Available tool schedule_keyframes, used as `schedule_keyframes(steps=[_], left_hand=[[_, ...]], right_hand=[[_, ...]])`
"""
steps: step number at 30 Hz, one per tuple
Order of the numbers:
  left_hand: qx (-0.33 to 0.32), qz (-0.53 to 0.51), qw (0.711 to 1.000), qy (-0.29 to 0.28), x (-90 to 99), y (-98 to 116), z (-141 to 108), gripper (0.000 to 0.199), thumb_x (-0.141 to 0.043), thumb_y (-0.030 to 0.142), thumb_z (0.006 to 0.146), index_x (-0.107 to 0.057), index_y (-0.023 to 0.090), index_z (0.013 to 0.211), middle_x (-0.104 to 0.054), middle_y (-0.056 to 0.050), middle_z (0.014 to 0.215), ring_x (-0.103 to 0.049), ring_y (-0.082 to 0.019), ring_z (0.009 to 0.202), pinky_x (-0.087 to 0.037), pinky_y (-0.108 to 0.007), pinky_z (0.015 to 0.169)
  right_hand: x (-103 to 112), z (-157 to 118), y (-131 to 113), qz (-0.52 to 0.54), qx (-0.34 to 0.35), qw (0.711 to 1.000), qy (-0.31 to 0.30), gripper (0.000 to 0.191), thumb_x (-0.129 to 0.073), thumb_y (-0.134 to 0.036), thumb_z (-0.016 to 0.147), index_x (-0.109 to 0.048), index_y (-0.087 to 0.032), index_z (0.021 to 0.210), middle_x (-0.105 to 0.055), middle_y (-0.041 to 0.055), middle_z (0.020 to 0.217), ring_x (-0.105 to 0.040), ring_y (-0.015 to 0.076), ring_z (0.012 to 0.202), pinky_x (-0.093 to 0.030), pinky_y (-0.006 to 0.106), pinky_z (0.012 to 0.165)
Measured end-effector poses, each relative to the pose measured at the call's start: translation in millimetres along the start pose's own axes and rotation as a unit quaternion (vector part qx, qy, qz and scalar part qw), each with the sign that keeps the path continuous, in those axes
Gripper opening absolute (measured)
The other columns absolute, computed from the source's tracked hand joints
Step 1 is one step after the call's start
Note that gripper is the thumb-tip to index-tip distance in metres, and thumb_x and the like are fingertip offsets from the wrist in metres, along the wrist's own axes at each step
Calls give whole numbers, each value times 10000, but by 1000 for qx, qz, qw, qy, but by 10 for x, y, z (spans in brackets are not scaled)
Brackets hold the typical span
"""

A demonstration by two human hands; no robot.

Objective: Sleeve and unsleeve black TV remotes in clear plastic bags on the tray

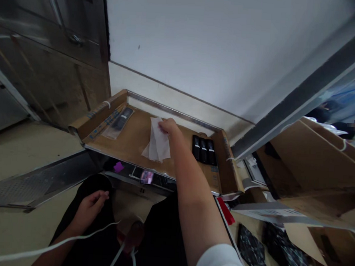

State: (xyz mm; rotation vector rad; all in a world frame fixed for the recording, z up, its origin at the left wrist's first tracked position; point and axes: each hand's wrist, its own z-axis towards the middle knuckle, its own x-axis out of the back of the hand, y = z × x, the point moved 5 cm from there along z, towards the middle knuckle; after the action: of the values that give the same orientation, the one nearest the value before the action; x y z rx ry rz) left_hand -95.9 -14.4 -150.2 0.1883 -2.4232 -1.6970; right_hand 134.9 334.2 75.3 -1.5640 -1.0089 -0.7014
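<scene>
Right hand (pixel 167 126) pinches the upper edge of thin bags (pixel 158 144), fanned mid-tray (pixel 131 144); left hand (pixel 91 208), half-curled, appears empty beside my knee (pixel 94 183). I judge the bags light, limp, slippery, best held at that edge.

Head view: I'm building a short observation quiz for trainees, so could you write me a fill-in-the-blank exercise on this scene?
1. The pale sheets are touched by the ____ hand.
2. The sleeve on that arm is coloured ____.
3. At the picture's right end of the cardboard surface, the unbagged black items number ____.
4. The bagged dark item lies toward the picture's ____ end.

Missing words: right; white; three; left.
</scene>
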Motion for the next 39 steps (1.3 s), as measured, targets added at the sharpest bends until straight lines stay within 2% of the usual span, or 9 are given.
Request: schedule_keyframes(steps=[3,6,11,16,19,21,24,32,39], left_hand=[[0,15,1000,0,-16,33,-5,603,-648,750,723,-623,151,788,-391,59,529,-351,-101,475,-240,-210,466],[-4,24,1000,1,-24,66,-13,609,-644,753,720,-632,148,786,-400,53,528,-355,-104,481,-251,-212,470],[3,23,1000,1,-24,103,-39,603,-650,748,713,-642,148,775,-381,54,524,-332,-99,477,-231,-212,461],[-13,47,999,11,-35,182,-55,620,-641,768,700,-645,149,739,-413,35,546,-361,-112,507,-269,-222,475],[-2,45,999,7,-55,153,-46,634,-630,780,704,-649,148,758,-402,38,541,-355,-111,504,-262,-220,478],[6,47,999,12,-56,127,-44,631,-625,779,711,-650,151,762,-383,44,531,-341,-109,497,-249,-218,472],[-4,62,998,18,-41,142,-50,620,-628,773,712,-660,156,756,-411,34,542,-354,-116,508,-261,-220,468],[-34,137,990,22,23,203,-59,592,-595,748,761,-673,162,734,-573,-8,635,-499,-158,597,-386,-232,529],[-59,161,985,22,-42,271,-34,604,-573,754,765,-675,161,718,-634,-27,673,-578,-186,654,-462,-248,599]], right_hand=[[-43,33,170,8,-31,999,31,223,-584,-241,914,-746,-88,926,-739,134,749,-710,208,643,-542,259,567],[-134,13,260,6,-45,998,45,220,-590,-245,907,-744,-104,979,-750,128,801,-721,218,681,-562,279,600],[-58,-191,278,-20,-30,995,90,381,-582,-422,920,-711,-122,1117,-721,185,1109,-689,304,1053,-548,385,892],[81,-324,8,-104,57,964,239,614,-406,-488,986,-486,-57,1416,-449,270,1484,-393,386,1406,-351,530,1118],[-221,-200,-140,-138,102,971,168,778,-370,-601,970,-375,-35,1503,-246,260,1606,-162,394,1510,-177,580,1191],[-478,-116,-143,-141,97,980,106,858,-323,-668,955,-305,-45,1545,-175,253,1630,-91,386,1526,-94,600,1200],[-692,-74,-93,-134,91,980,112,907,-247,-733,937,-232,-99,1584,-122,224,1649,-55,379,1531,-20,612,1196],[-686,-86,-31,-125,60,985,103,986,-204,-836,868,-140,-194,1613,-42,138,1677,59,470,1501,89,743,1104],[-687,-69,-78,-110,56,989,78,992,-280,-857,848,-153,-236,1611,-23,126,1680,81,481,1495,104,757,1086]])
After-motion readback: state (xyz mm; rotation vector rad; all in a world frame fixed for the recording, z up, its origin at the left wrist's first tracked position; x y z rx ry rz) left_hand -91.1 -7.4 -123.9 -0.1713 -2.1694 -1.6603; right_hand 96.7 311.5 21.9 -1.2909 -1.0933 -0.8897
